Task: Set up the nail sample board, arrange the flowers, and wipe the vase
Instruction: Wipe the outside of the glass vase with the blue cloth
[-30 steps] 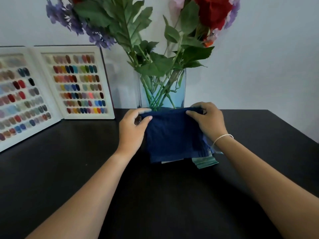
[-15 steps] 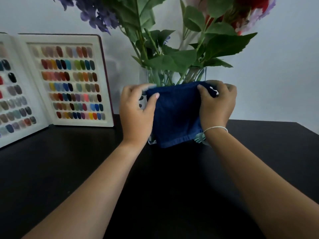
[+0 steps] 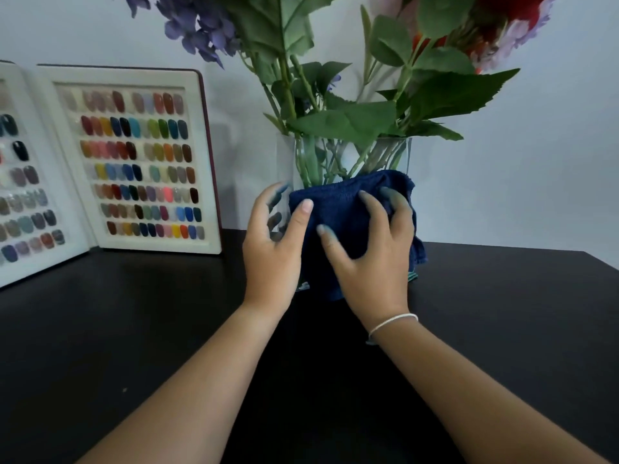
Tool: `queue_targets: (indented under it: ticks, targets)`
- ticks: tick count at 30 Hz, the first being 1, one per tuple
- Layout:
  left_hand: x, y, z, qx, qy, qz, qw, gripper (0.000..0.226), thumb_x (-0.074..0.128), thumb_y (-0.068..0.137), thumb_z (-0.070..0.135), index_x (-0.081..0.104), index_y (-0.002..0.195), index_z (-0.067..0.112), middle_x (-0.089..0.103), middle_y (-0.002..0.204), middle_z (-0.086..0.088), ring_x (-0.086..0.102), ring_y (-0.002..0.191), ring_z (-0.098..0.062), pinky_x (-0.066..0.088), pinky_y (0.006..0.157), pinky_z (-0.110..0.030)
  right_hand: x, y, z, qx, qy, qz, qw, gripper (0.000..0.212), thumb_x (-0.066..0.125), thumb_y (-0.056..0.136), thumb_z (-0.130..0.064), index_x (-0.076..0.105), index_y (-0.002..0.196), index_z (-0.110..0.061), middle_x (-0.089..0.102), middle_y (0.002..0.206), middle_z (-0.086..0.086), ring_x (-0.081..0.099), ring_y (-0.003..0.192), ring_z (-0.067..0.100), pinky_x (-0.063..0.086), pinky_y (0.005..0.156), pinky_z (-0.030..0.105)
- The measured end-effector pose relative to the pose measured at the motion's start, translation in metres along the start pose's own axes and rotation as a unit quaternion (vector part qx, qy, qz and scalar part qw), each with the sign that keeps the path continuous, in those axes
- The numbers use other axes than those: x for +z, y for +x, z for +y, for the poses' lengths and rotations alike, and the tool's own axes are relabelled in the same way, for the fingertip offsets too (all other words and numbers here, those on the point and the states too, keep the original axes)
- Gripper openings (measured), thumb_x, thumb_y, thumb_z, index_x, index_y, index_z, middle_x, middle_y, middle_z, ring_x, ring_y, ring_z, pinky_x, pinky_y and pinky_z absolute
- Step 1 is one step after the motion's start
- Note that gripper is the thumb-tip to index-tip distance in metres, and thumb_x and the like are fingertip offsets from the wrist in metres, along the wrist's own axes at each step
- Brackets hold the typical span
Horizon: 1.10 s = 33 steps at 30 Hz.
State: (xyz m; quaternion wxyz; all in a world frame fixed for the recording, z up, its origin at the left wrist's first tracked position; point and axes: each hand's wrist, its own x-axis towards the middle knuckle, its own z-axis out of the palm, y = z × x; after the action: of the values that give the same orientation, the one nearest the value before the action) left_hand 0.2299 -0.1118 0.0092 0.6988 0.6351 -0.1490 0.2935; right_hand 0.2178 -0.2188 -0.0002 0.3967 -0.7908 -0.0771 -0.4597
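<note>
A clear glass vase (image 3: 398,155) stands on the black table (image 3: 134,329) and holds flowers (image 3: 335,78) with green leaves, purple blooms and a red one. A dark blue cloth (image 3: 338,212) lies flat against the vase's front. My right hand (image 3: 371,252) presses the cloth to the glass with spread fingers. My left hand (image 3: 274,249) grips the vase's left side, its thumb on the cloth's edge and its fingers behind the glass. The nail sample board (image 3: 134,162) stands open against the wall to the left.
The board's second panel (image 3: 23,195) angles out toward the table's left side. A white wall rises right behind the vase. The table's right edge (image 3: 603,266) runs close by on the right. A bit of green fabric (image 3: 412,275) shows under the cloth.
My right hand has moved from the cloth's top corner to press flat on its middle. My left hand has shifted to grip the vase's side. The cloth sits lower on the glass.
</note>
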Motion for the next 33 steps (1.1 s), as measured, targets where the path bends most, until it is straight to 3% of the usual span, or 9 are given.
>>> queue_targets:
  ticks: [4,7,10,13,16,21,25,29,33]
  targets:
    - [-0.002,0.000,-0.001,-0.005,-0.045,-0.014,0.999,0.039,0.053,0.081,0.049,0.054,0.116,0.031,0.059,0.120,0.006,0.055,0.112,-0.005,0.047,0.086,-0.017,0.000,-0.001,0.000,-0.022,-0.041,-0.013,0.999,0.076,0.067,0.073,-0.046,0.035,0.134,-0.013,0.027,0.145,0.014,0.020,0.137,0.029,0.022,0.112,0.044]
    - [-0.004,0.002,-0.004,-0.023,-0.057,-0.016,0.998,0.038,0.036,0.086,0.048,0.055,0.116,0.033,0.057,0.128,0.003,0.051,0.120,-0.008,0.041,0.103,-0.033,0.003,0.001,0.001,-0.013,-0.060,-0.022,0.998,0.076,0.064,0.077,-0.042,0.026,0.140,-0.022,0.022,0.148,0.012,0.015,0.139,0.030,0.020,0.113,0.049]
    - [-0.008,0.004,-0.008,-0.048,-0.074,0.003,0.996,0.031,0.033,0.093,0.040,0.052,0.117,0.038,0.050,0.133,0.011,0.043,0.128,-0.011,0.032,0.111,-0.041,0.005,0.002,0.005,-0.015,-0.060,-0.018,0.998,0.068,0.060,0.082,-0.037,0.025,0.140,-0.027,0.021,0.149,0.011,0.014,0.139,0.027,0.019,0.112,0.048]
    - [-0.012,0.005,-0.014,-0.060,-0.068,-0.017,0.996,0.027,0.035,0.095,0.034,0.052,0.113,0.045,0.048,0.124,0.025,0.038,0.129,-0.006,0.028,0.113,-0.039,0.005,0.004,0.008,-0.026,-0.061,-0.005,0.998,0.061,0.057,0.086,-0.032,0.027,0.139,-0.028,0.025,0.148,0.013,0.019,0.137,0.029,0.024,0.111,0.049]
    - [-0.014,0.003,-0.017,-0.073,-0.065,-0.067,0.993,0.031,0.038,0.095,0.032,0.049,0.120,0.045,0.046,0.133,0.022,0.037,0.129,0.000,0.028,0.113,-0.037,0.004,0.008,0.009,-0.040,-0.090,0.005,0.995,0.055,0.054,0.089,-0.028,0.030,0.138,-0.025,0.028,0.145,0.016,0.023,0.135,0.033,0.028,0.108,0.051]
    - [-0.018,0.003,-0.019,-0.081,-0.065,-0.067,0.992,0.032,0.046,0.092,0.028,0.051,0.122,0.037,0.048,0.132,0.020,0.042,0.125,0.003,0.032,0.111,-0.034,0.004,0.016,0.011,-0.050,-0.105,0.033,0.993,0.048,0.050,0.091,-0.021,0.035,0.136,-0.023,0.032,0.142,0.018,0.029,0.131,0.034,0.028,0.107,0.046]
    - [-0.019,0.004,-0.020,-0.076,-0.061,-0.058,0.994,0.032,0.047,0.092,0.023,0.052,0.122,0.032,0.050,0.120,0.027,0.044,0.116,0.012,0.032,0.110,-0.028,0.004,0.028,0.009,-0.041,-0.069,0.068,0.994,0.045,0.049,0.090,-0.012,0.040,0.133,-0.022,0.034,0.139,0.018,0.032,0.126,0.033,0.026,0.106,0.040]
    - [-0.017,0.004,-0.018,-0.096,-0.081,-0.041,0.991,0.029,0.044,0.092,0.025,0.057,0.117,0.031,0.055,0.115,0.026,0.047,0.120,0.003,0.035,0.109,-0.035,0.007,0.031,0.002,-0.040,-0.039,0.097,0.994,0.045,0.049,0.088,-0.005,0.046,0.130,-0.020,0.040,0.135,0.016,0.036,0.119,0.034,0.031,0.104,0.043]
    - [-0.016,0.005,-0.017,-0.129,-0.119,-0.023,0.984,0.033,0.037,0.092,0.033,0.062,0.112,0.031,0.061,0.103,0.028,0.051,0.102,0.015,0.040,0.102,-0.028,0.013,0.026,-0.008,-0.077,-0.019,0.092,0.993,0.045,0.052,0.084,0.000,0.053,0.124,-0.018,0.048,0.131,0.013,0.041,0.117,0.033,0.029,0.103,0.035]
